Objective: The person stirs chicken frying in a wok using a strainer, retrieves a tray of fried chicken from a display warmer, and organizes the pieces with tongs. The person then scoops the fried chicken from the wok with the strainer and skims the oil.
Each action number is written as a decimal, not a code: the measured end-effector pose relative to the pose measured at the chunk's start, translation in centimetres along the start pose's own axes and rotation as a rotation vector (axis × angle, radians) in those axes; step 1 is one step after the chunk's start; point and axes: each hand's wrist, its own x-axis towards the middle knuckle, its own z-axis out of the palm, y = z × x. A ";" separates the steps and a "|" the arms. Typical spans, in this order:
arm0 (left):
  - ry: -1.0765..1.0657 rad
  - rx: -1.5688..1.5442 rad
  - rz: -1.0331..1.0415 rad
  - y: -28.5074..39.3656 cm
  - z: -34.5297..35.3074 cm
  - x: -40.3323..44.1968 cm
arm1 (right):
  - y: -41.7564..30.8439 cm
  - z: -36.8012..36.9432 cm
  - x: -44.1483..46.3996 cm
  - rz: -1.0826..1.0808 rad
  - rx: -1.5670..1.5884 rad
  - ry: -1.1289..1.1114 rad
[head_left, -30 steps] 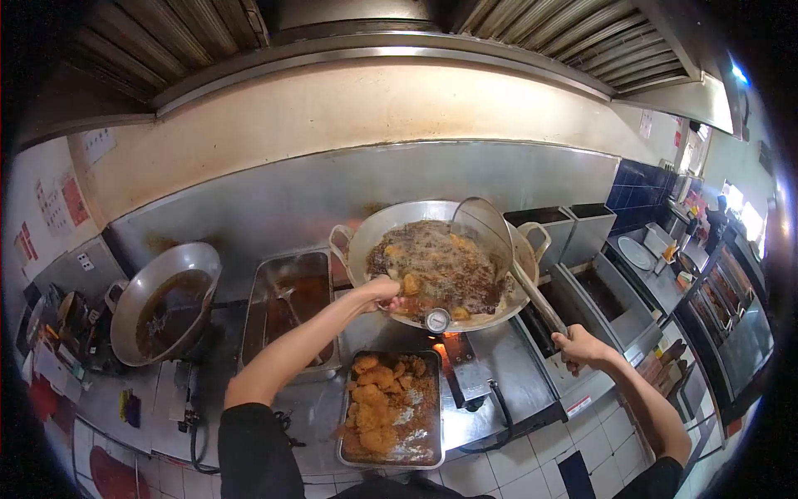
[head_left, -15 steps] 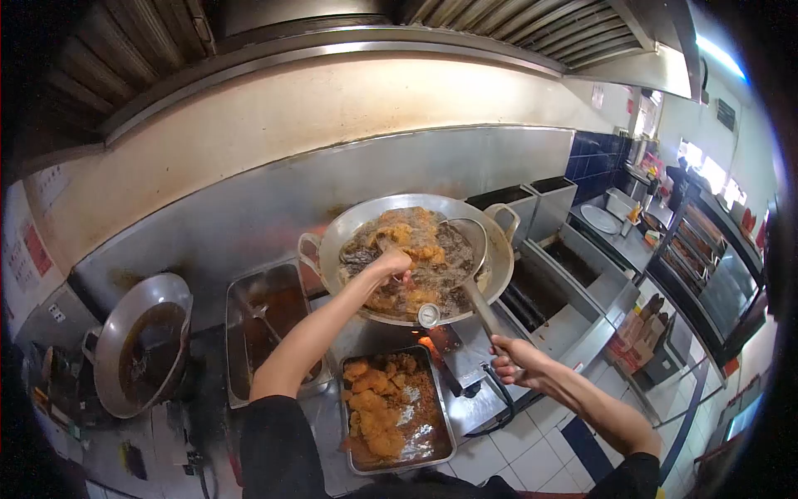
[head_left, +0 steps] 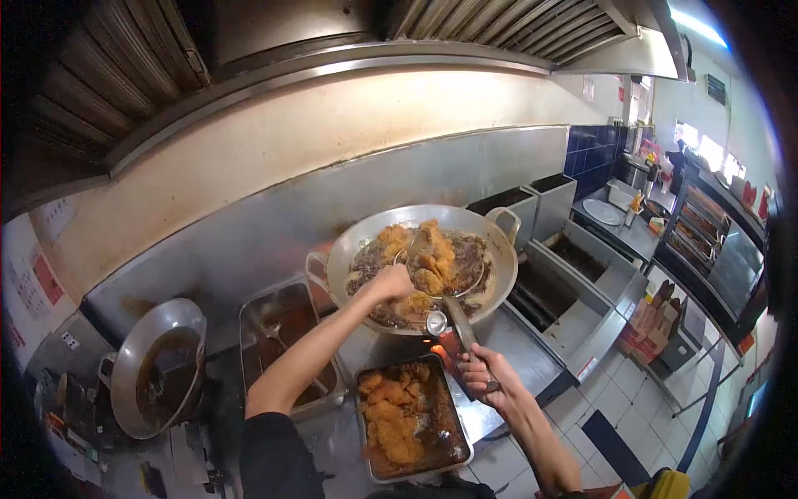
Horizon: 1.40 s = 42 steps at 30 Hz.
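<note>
My right hand (head_left: pixel 488 376) is closed round the handle of a wire strainer (head_left: pixel 460 326). The strainer's round basket is in the big wok (head_left: pixel 505 279) of dark bubbling oil, with golden fried pieces (head_left: pixel 434 264) in it. Over the wok's near left part, my left hand (head_left: pixel 392 284) is closed round a utensil whose rounded end (head_left: pixel 419 243) rests by the pieces. A dial thermometer (head_left: pixel 436 323) sits at the wok's near rim. Below the wok stands a tray (head_left: pixel 468 449) of fried pieces (head_left: pixel 394 428) and crumbs.
Left of the wok is a metal pan (head_left: pixel 248 353) of brown liquid with a ladle. A second wok (head_left: pixel 133 353) with dark oil stands farther left. Fryer basins (head_left: pixel 540 303) are on the right, with a glass display cabinet (head_left: pixel 706 241) beyond. Flame shows under the big wok.
My right hand has moved left and down, bringing the strainer to the middle of the wok, under fried pieces. My left hand remains over the wok. The view has turned right.
</note>
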 end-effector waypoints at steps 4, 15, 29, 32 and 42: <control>-0.063 -0.086 -0.048 0.4 -3.7 -2.7 | 0.4 -1.3 0.4 -0.028 0.023 -0.001; -0.050 -0.101 -0.396 -8.1 -4.4 0.5 | 1.7 -1.6 0.4 -0.143 -0.145 0.075; 0.045 -0.852 -0.390 -8.5 4.7 6.7 | 1.0 -0.8 0.9 -0.146 -0.220 0.117; 0.036 -0.793 -0.399 -8.1 3.8 6.0 | 1.6 -0.8 0.8 -0.170 -0.210 0.099; 0.057 -0.184 -0.048 -3.1 0.4 3.5 | 1.9 -1.1 1.8 -0.127 0.005 -0.039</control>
